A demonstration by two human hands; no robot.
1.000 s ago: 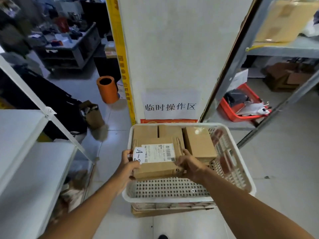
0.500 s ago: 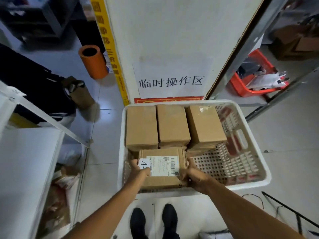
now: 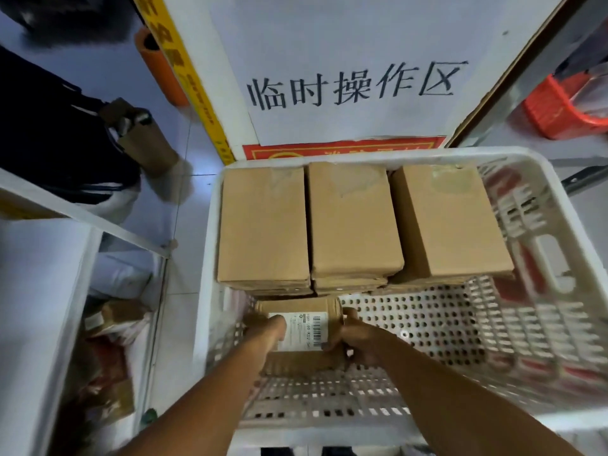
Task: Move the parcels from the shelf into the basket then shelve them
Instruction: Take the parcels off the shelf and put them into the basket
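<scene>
You're over a white plastic basket [image 3: 539,245] w/ perforated floor, on a pale tiled floor [image 3: 171,199] by a white pillar [image 3: 329,34] w/ a paper sign [image 3: 355,83]; white shelf [image 3: 39,291] at left. Three plain cardboard parcels [image 3: 355,222] line the basket's far edge. Your left hand [image 3: 266,327] & right hand [image 3: 358,337] grip a labelled parcel [image 3: 306,324] low by the near-left corner.

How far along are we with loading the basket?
Three plain parcels already lie side by side at the far end of the white basket. Left hand and right hand hold a labelled parcel low inside. Shelving has not begun.
</scene>
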